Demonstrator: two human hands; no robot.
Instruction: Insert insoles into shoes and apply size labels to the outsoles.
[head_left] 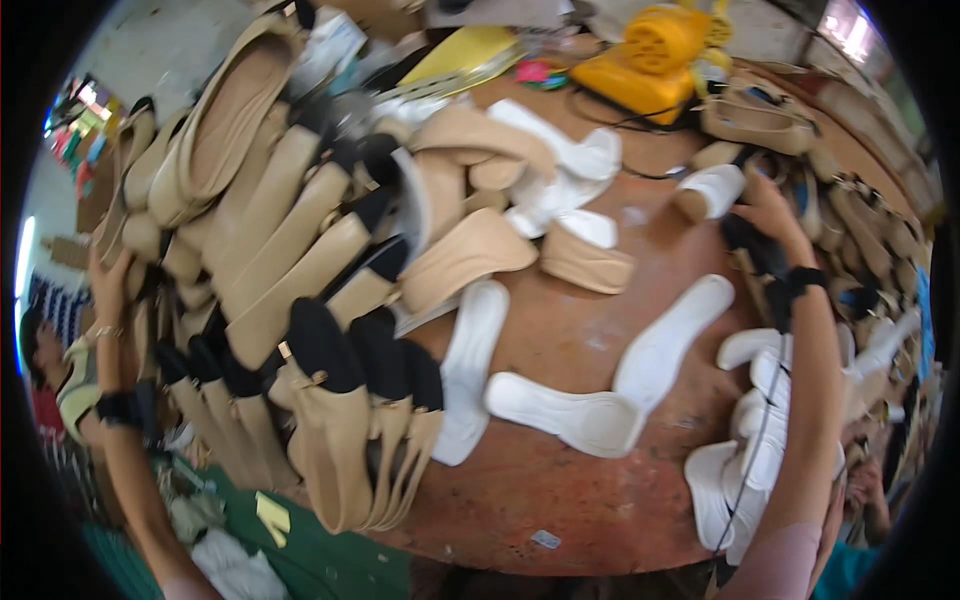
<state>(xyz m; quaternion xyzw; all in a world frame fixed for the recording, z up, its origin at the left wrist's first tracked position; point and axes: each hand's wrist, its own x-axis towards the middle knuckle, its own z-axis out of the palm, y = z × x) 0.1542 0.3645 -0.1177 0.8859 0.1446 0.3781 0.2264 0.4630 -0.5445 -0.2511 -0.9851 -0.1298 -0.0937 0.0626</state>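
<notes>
Beige shoes beside left grip, black-trimmed shoe by right grip, closure unclear.

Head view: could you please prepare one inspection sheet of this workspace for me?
Surface: brown table, marked with pale smudges.
Work items: beige-and-black shoes, bunched at left; white insoles, some lying near the centre.
Clutter: yellow device and small pink item, far side.
Hands: left hand at the left-hand shoes, right hand at the right-hand pile; grips unclear.
Cables: dark cord near the yellow device.
Surroundings: another person at far left.
</notes>
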